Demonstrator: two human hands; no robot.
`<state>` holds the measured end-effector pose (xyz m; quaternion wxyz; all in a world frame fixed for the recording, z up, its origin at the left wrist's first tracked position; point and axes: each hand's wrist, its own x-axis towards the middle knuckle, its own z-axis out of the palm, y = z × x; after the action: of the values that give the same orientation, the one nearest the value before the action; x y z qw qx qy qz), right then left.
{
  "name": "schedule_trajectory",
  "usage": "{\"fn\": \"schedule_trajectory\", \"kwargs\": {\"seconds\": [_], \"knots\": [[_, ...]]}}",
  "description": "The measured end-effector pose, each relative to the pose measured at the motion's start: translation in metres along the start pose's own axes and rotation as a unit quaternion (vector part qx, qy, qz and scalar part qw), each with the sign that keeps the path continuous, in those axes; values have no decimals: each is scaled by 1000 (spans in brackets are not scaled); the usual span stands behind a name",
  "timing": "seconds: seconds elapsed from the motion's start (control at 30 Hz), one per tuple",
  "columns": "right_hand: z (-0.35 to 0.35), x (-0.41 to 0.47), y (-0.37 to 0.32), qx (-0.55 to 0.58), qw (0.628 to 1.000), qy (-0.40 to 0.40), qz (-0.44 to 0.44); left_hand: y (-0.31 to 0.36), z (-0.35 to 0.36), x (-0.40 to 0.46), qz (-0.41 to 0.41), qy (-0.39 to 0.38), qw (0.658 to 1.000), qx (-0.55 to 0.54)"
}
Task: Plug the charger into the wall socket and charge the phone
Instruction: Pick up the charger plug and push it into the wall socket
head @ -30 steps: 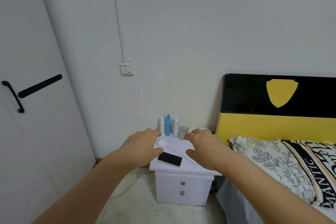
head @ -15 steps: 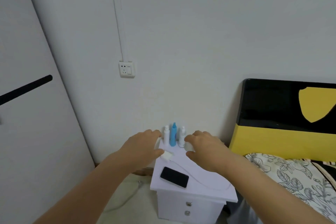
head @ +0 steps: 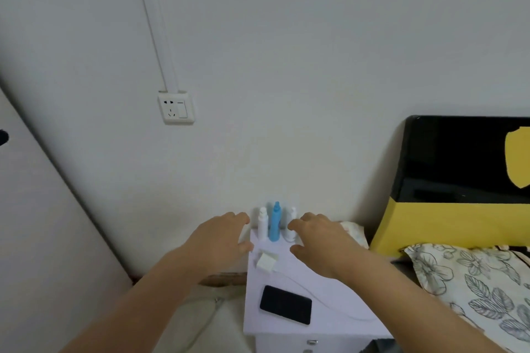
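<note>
A white charger block [head: 266, 261] lies on the white bedside table [head: 289, 281], its thin white cable [head: 329, 305] curving to the right. A black phone [head: 285, 309] lies flat nearer the table's front edge. The white wall socket [head: 175, 107] sits on the wall up and to the left, under a cable duct. My left hand [head: 220, 241] hovers just left of the charger, fingers apart, holding nothing. My right hand [head: 321, 241] hovers to the right of the charger, also empty, with fingers spread.
Three small bottles, two white [head: 263, 223] and one blue [head: 274, 222], stand at the table's back edge. A bed with a black and yellow headboard [head: 447, 180] and floral pillow [head: 470, 275] is at right. A white door [head: 43, 238] stands at left. A loose cord [head: 206, 321] lies on the floor.
The view has moved closer and swung left, so the table and socket look larger and the door handle has left the frame. Both hands stay spread over the table.
</note>
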<state>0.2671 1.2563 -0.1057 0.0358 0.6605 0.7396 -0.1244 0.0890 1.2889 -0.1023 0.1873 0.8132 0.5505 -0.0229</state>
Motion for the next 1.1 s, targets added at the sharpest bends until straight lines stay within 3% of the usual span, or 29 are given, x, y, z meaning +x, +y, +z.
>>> {"fn": "schedule_trajectory", "kwargs": {"seconds": [0.47,0.73,1.1], "knots": [[31,160,38,4,998,-59,-28,-56,13,140,-50,-45,998,-11],[95,223,52,3,992,-121,-25,-92,70,205,-83,-114,989,-54],[209,275,66,45,982,-178,50,-132,184,276,-76,-196,973,-95]]}}
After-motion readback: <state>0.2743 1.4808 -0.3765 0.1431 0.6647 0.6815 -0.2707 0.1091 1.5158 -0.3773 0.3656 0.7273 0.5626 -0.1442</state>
